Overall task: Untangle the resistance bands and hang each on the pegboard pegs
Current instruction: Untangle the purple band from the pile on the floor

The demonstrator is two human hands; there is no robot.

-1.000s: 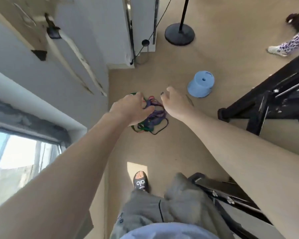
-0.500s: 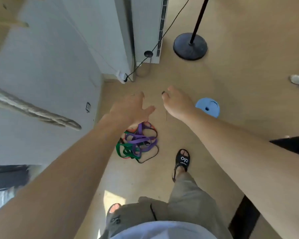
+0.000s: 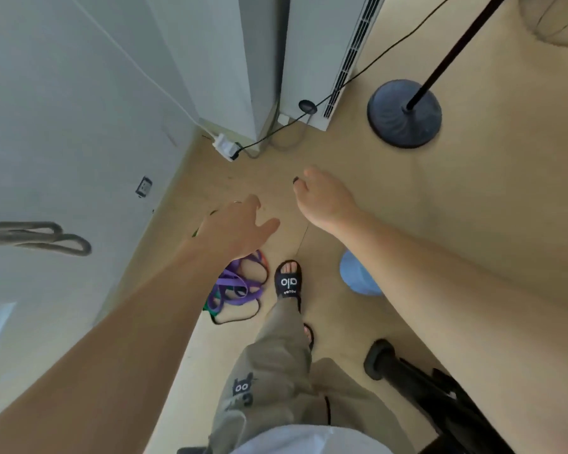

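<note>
A tangle of purple, green and black resistance bands (image 3: 235, 290) lies on the tan floor beside the wall, partly hidden under my left forearm. My left hand (image 3: 235, 229) hovers above the tangle with fingers spread and nothing in it. My right hand (image 3: 323, 198) is stretched out further right, fingers loosely curled down, holding nothing that I can see. A grey band (image 3: 51, 239) hangs in loops against the white wall at the left. No pegboard is in view.
My sandalled foot (image 3: 287, 283) stands right beside the bands. A light blue stool-like object (image 3: 358, 280) sits under my right forearm. A black stand base (image 3: 404, 113), a white floor unit (image 3: 328, 54) with a cable and plug, and black equipment (image 3: 433, 388) at bottom right surround the spot.
My view has tilted and I have stepped forward: the bands now lie lower in view, close to my foot. Both hands have lifted off the tangle and hang above it.
</note>
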